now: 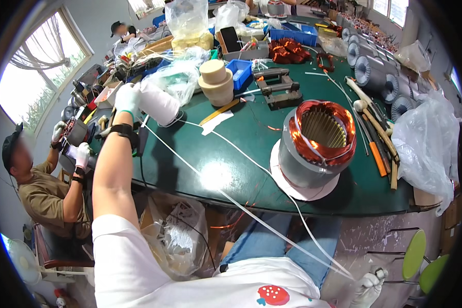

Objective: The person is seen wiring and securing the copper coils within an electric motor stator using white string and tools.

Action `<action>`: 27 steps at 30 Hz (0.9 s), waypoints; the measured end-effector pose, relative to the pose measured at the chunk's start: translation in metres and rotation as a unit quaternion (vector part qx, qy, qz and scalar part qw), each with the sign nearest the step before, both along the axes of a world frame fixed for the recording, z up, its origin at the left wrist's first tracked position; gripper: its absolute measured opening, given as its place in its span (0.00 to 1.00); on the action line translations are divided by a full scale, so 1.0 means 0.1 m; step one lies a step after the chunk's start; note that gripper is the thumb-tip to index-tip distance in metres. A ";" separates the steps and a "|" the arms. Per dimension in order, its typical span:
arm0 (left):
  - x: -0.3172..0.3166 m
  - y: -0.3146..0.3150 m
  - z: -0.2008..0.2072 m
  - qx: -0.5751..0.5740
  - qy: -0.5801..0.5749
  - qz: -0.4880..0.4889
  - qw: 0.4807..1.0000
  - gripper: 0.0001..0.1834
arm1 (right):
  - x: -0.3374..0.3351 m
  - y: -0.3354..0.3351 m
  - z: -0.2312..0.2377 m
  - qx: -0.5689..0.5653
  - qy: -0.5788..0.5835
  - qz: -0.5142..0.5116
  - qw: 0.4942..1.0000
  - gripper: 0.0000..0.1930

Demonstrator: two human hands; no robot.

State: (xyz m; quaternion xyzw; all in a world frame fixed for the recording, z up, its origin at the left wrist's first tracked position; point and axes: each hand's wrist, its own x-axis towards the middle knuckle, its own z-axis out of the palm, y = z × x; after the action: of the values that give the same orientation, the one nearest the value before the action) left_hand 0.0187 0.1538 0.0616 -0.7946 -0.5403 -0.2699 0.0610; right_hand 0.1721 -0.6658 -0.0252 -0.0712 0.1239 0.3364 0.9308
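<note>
Left hand (127,97), white glove, upper left of center: fingers closed around the near end of a white spool (160,104), which sits tilted over the green table (190,146). Right hand (370,287), also gloved, at the lower right edge, off the table: fingers curled in, nearly a fist. White cord (241,151) runs right up to it; looks pinched there, but exact grip is too small to tell.

Cord spans the frame in two strands from the spool area, diagonally down to the right hand. Lower strand is fairly straight; upper one bows and passes just beside the round white pad (318,195) at center right. A grey motor core (305,164) stands upright on that pad, copper windings (351,131) around its top rim.

Just right of the spool: yellow stick (219,112) and paper scrap (217,123). Above those, cream stepped block (218,91), small blue bin (239,74) beside it, dark metal frame (280,88) further right. Copper coils (291,51) heaped at top center.

Right side: orange-handled tool (377,158) among other long tools, clear plastic bag (426,141) next to them.

Far left: seated co-worker (49,192), gloved hands at another motor part (77,132). Bagged scrap (182,236) under the table edge, lower center left.
</note>
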 end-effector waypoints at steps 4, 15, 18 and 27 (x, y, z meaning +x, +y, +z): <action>-0.05 0.20 0.09 0.022 -0.010 -0.001 1.000 0.27 | 0.04 -0.43 -0.09 0.005 0.079 -0.017 0.997 0.11; 0.05 -0.41 -0.11 0.064 -0.021 -0.174 0.983 0.27 | 0.40 -1.76 -0.75 -0.156 -0.102 -0.026 0.982 0.12; 0.00 -0.91 -0.27 0.089 0.154 -0.376 0.909 0.24 | 0.55 -2.05 -1.05 -0.329 0.035 -0.230 0.915 0.15; -0.02 -1.44 -1.12 -0.114 0.044 -0.432 0.893 0.09 | 1.22 -0.78 -0.62 -0.285 -0.117 0.037 0.951 0.20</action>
State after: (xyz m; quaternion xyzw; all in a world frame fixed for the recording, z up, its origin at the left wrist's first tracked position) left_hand 0.0165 0.0101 -0.0506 -0.9624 -0.1671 -0.1713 -0.1289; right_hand 0.2936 -0.7441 -0.0873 -0.3766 0.1019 0.3104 0.8669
